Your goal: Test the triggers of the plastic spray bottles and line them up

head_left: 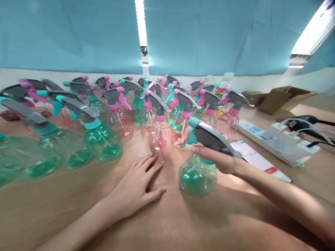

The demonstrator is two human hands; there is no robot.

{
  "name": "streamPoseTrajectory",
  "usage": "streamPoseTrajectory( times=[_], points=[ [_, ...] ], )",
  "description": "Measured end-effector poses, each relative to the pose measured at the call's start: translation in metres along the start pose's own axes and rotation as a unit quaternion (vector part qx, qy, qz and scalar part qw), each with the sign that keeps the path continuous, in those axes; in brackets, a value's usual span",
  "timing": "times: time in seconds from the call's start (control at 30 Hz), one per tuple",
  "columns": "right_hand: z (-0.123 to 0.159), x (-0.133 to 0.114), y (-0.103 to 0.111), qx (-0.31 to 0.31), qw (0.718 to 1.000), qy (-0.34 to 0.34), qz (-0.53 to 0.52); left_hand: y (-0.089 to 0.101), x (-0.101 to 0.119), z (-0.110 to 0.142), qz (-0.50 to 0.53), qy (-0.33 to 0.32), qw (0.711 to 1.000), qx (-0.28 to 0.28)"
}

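My right hand (222, 157) is wrapped round the neck and trigger of a green spray bottle (197, 176) with a grey and teal sprayer head. That bottle stands upright, or nearly so, at the table's middle; whether its base touches the table I cannot tell. My left hand (142, 179) lies flat on the wooden table (157, 223), palm down, fingers spread, with nothing in it. Just beyond its fingertips is a pink spray bottle (161, 134). Another green spray bottle (104, 141) stands to the left of that hand.
Several more pink and green spray bottles crowd the back and left. At right lie a phone (258, 158), a white power strip (277, 143) with cables, and an open cardboard box (284, 99). A blue cloth (209, 35) hangs behind.
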State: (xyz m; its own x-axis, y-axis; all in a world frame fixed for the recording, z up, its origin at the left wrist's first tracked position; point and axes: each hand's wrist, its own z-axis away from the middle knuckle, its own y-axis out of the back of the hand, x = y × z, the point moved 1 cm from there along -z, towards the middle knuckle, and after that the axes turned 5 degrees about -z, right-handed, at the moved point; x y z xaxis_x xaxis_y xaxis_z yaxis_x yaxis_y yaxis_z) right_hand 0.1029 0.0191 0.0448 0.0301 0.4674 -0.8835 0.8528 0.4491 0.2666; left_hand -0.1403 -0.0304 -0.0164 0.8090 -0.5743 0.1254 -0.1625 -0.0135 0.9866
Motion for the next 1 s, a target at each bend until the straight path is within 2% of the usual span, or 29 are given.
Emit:
streamPoseTrajectory(
  times=[0.17,0.33,0.43,0.6,0.7,0.83,1.0],
  points=[
    [-0.001,-0.01,-0.006,0.006,0.999,0.025,-0.021,0.001,0.0,0.0,-0.006,-0.001,1.0,0.002],
    [0.006,-0.015,-0.009,0.017,0.999,-0.031,-0.017,-0.002,-0.001,0.001,-0.008,-0.004,1.0,0.013],
    [0.01,-0.017,-0.007,0.031,0.997,-0.034,0.06,-0.002,-0.001,0.001,-0.014,-0.004,1.0,0.013],
    [0.022,-0.018,0.0,0.027,0.978,-0.003,0.209,0.0,0.0,0.0,-0.024,0.002,1.0,0.007],
    [0.037,-0.016,0.007,0.022,0.972,0.011,0.233,0.0,0.0,0.001,-0.026,-0.002,1.0,0.01],
    [0.054,-0.011,0.014,0.045,0.964,-0.034,0.261,-0.002,0.0,0.002,-0.028,-0.005,0.999,0.024],
    [0.06,-0.013,0.008,0.062,0.953,-0.039,0.292,0.0,0.005,0.014,-0.018,-0.005,0.999,0.033]
  ],
)
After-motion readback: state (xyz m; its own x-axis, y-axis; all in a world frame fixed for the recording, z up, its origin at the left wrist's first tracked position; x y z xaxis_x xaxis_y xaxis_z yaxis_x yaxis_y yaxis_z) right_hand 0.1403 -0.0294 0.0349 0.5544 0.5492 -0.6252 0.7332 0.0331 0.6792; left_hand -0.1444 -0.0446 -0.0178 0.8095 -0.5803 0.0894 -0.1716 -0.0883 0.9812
